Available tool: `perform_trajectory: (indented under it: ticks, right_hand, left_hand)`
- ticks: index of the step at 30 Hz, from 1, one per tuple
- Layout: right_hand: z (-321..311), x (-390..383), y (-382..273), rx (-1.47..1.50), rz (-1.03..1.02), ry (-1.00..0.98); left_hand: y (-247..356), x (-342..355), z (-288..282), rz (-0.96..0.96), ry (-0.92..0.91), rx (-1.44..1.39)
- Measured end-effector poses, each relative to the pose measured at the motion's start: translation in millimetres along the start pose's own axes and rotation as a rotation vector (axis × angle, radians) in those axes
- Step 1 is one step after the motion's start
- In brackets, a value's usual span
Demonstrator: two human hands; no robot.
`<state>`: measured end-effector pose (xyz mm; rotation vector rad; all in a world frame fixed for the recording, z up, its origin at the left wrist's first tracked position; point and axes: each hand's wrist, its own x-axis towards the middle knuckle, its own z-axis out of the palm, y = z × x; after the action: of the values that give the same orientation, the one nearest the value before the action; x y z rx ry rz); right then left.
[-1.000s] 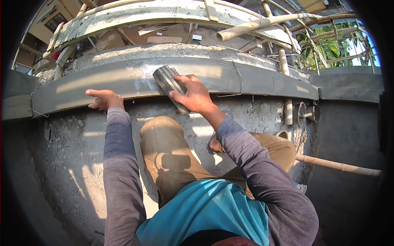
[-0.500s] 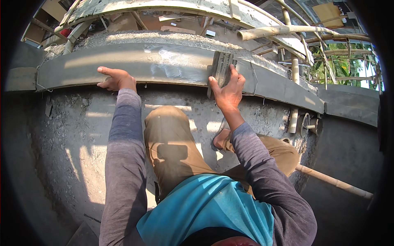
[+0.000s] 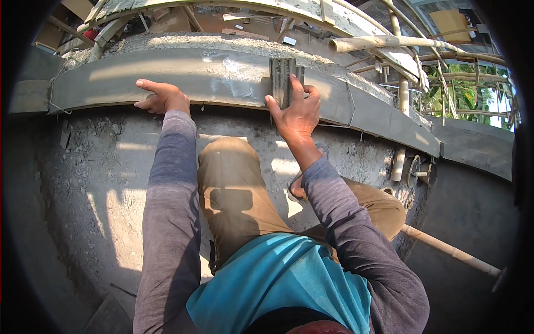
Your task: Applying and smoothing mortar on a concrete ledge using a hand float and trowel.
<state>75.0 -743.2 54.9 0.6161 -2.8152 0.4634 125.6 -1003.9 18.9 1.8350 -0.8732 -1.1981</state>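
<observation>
A long grey plastered ledge (image 3: 167, 75) curves across the upper part of the view, with a wet, pale, shiny patch on its face near the middle. My right hand (image 3: 297, 114) grips a grey ribbed float (image 3: 281, 83), which stands upright against the plaster just right of that patch. The float's underside is turned from view. Over the ledge's lower edge, further left, is my left hand (image 3: 167, 98). It holds nothing visible; its thumb points left, apart from the loosely bent fingers, which are partly hidden.
Rough rubble-strewn concrete (image 3: 100, 167) lies below the ledge. Bamboo poles (image 3: 384, 43) and a pale board (image 3: 222, 6) stand beyond it. Another bamboo pole (image 3: 450, 253) slants by my right knee. A thin wire (image 3: 351, 100) loops over the ledge right of the float.
My right hand has slid the float left along the ledge, and the float stands straighter. My left hand has shifted only slightly.
</observation>
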Motion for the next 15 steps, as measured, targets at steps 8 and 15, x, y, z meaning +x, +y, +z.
perform_trajectory:
  ticks: [8, 15]
  right_hand:
    - [-12, 31, 2, -0.162, -0.126, -0.129]
    - [-28, 53, 83, -0.266, -0.105, 0.077]
  left_hand:
    - [1, 0, -2, -0.017, -0.012, -0.019]
    - [-2, 1, 2, 0.008, -0.012, -0.022]
